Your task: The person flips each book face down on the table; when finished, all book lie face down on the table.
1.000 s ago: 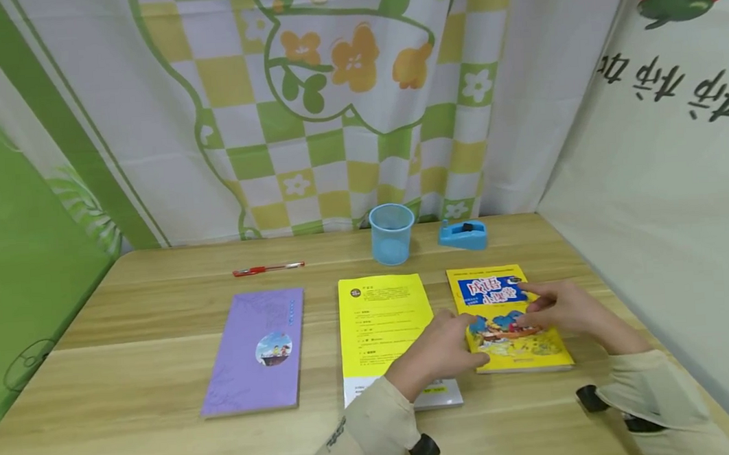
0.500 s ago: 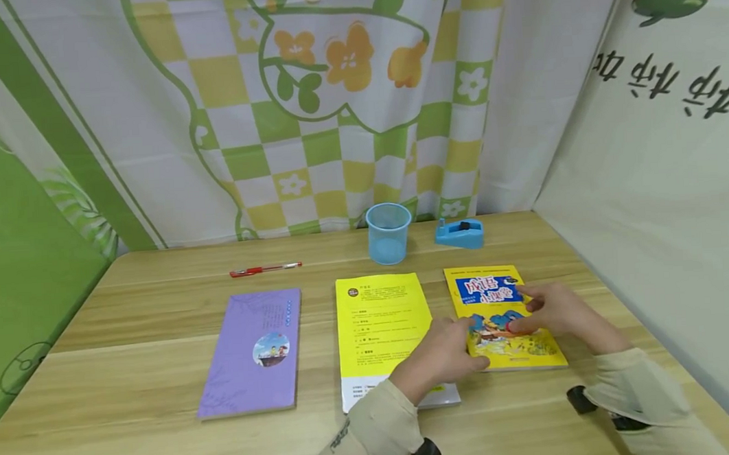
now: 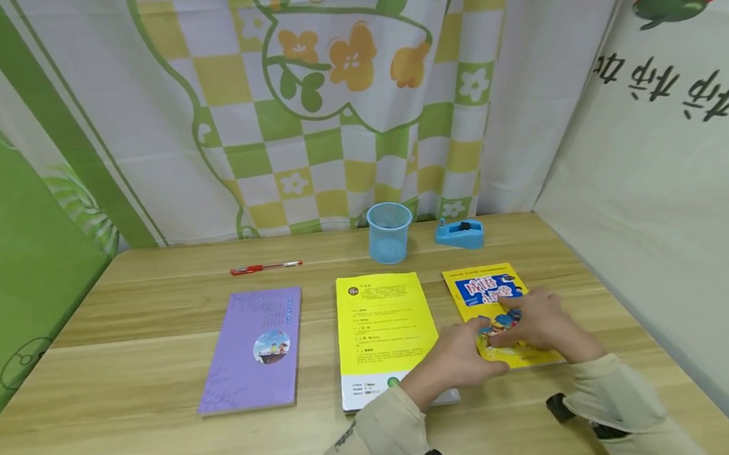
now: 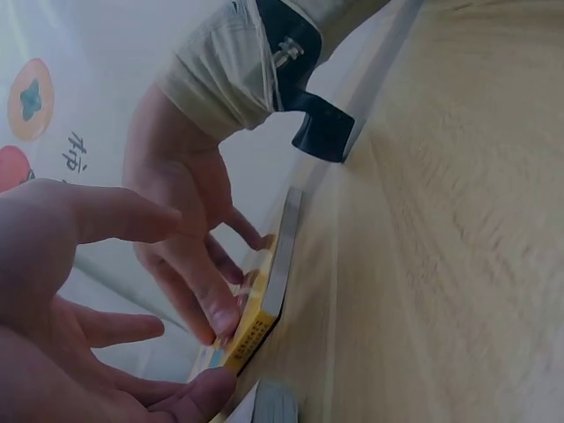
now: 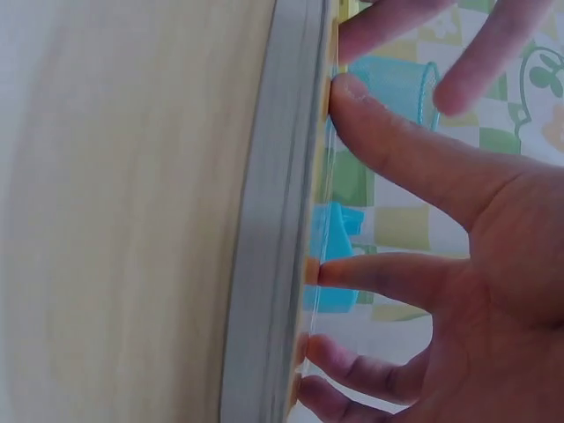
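A yellow picture book [image 3: 468,311] with a blue title panel lies flat at the right of the table. Across its cover my right hand [image 3: 545,322] is spread, and in the right wrist view the thumb [image 5: 361,97] and several fingertips touch the cover. My left hand [image 3: 461,358] is at the book's left edge, its fingers loosely extended. In the left wrist view its lowest digit [image 4: 211,392] is close to the book's spine corner; contact is hard to tell. Beneath the left forearm, a thicker yellow-and-white book [image 3: 382,323] is partly covered.
A purple book [image 3: 248,361] lies at the left, with a red pen [image 3: 266,268] behind it. At the back stand a blue mesh pen cup [image 3: 390,236] and a blue tape dispenser [image 3: 460,234]. Fabric curtains [image 3: 329,147] hang behind the table [image 3: 131,377].
My right hand has slid left over the picture book's cover. My left hand has shifted slightly right and toward me. The picture book has turned very slightly; the other things stay put.
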Demonstrator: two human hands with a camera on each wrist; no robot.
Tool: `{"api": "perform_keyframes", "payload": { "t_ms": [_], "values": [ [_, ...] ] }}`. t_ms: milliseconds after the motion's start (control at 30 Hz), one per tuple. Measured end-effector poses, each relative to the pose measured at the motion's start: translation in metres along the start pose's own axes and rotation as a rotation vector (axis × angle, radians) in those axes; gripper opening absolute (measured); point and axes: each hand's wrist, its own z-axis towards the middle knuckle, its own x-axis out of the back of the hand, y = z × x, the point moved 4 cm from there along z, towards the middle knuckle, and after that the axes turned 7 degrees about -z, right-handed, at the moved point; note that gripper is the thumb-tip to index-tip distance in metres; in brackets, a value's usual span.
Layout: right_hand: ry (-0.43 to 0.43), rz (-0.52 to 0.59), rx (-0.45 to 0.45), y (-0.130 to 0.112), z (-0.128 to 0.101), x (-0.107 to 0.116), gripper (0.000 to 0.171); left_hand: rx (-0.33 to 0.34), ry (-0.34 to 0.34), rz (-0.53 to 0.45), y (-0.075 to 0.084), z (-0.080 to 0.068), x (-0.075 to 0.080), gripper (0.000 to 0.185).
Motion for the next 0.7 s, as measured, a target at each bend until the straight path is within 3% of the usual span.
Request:
{"api": "perform_keyframes", "payload": {
  "t_ms": [300,367,467,567,700],
  "values": [
    [0.008,0.029,0.024,-0.002,-0.006,-0.001,0.101,0.067,0.107,-0.22,0.0,-0.003,-0.005,0.071],
    [0.018,0.018,0.036,-0.003,-0.006,-0.003,0.095,0.037,0.132,-0.35,0.001,-0.003,-0.005,0.066],
    [0.06,0.005,0.084,-0.012,-0.006,-0.003,0.071,-0.049,0.154,-0.504,0.007,-0.002,-0.004,0.058],
    [0.085,0.009,0.118,-0.022,-0.006,-0.004,0.057,-0.093,0.178,-0.464,0.01,0.0,-0.003,0.051],
    [0.081,-0.007,0.079,-0.025,-0.008,-0.005,0.066,-0.01,0.228,-0.237,0.007,0.003,0.002,0.057]
  ]
}}
